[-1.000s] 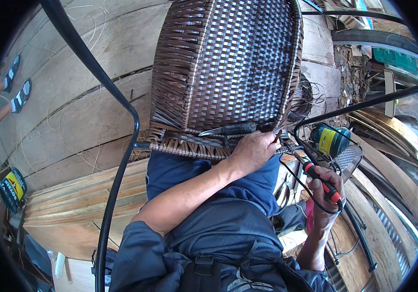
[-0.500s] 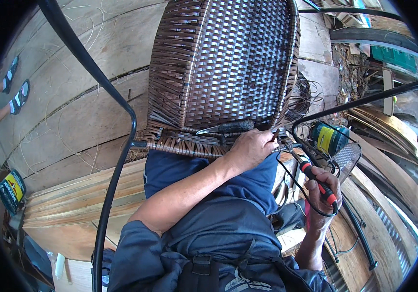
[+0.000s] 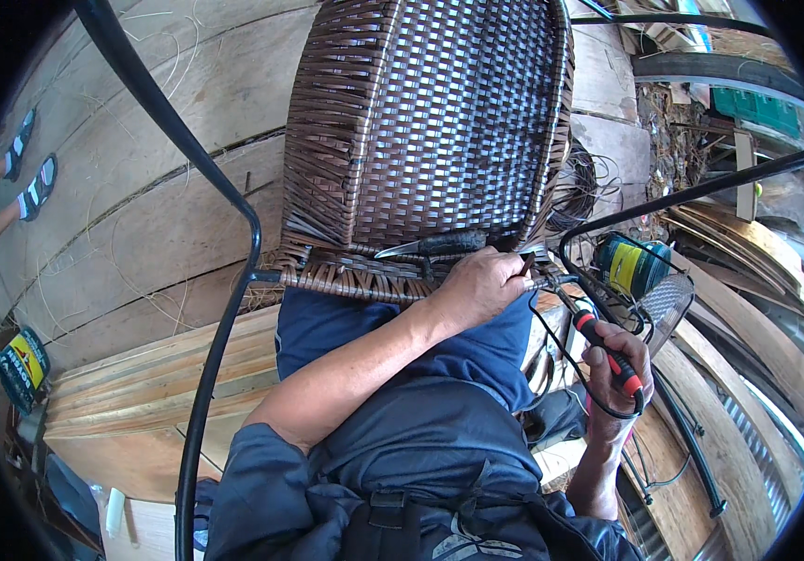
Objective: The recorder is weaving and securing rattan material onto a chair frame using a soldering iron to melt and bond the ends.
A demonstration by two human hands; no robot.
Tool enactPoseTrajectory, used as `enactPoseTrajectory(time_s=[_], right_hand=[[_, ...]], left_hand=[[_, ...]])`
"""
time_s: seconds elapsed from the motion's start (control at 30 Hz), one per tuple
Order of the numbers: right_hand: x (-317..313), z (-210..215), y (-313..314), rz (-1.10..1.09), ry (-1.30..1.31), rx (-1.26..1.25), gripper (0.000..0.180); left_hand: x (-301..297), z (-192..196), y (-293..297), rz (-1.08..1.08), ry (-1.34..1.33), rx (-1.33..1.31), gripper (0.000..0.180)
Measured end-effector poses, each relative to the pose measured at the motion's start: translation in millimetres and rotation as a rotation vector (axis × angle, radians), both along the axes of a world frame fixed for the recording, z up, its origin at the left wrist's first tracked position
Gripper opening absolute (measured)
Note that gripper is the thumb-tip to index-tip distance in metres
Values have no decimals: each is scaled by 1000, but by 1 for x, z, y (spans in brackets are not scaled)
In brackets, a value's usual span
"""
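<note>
Left hand [image 3: 481,285] clenched on strand at woven chair [image 3: 430,122] lower edge, over lap. Right hand [image 3: 612,360] gripped red-handled pliers [image 3: 598,341]. Wicker likely stiff, light; best held by black frame [image 3: 233,210].

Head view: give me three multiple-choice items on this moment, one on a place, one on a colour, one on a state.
1. Where does the left hand rest?
A. on the woven seat's near edge
B. on the plank floor
C. on the person's knee

2. What colour are the handles of the pliers?
A. blue
B. red and black
C. all yellow

3. What is the right hand doing?
A. hanging open
B. gripping the pliers
C. resting flat on the floor

Key: A, its fingers sit on the brown woven seat rim; B, red and black grips show; B, fingers wrap the handles.
</note>
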State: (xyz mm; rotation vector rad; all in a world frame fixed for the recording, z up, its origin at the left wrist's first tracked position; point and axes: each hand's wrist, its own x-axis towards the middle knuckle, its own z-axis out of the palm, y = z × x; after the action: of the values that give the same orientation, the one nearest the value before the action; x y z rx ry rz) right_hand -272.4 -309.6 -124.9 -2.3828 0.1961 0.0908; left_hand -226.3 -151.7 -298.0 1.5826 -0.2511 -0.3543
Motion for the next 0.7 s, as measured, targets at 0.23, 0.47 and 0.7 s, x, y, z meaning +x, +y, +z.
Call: enactPoseTrajectory(time_s=[0.23, 0.47, 0.7], right_hand=[[-1, 1, 1, 26, -10, -46, 21], [-3, 0, -2, 108, -48, -89, 18], [-6, 1, 0, 46, -35, -30, 21]], left_hand=[[0, 1, -1, 25, -21, -33, 18], [-1, 1, -2, 30, -48, -5, 19], [-1, 2, -1, 14, -62, 3, 17]])
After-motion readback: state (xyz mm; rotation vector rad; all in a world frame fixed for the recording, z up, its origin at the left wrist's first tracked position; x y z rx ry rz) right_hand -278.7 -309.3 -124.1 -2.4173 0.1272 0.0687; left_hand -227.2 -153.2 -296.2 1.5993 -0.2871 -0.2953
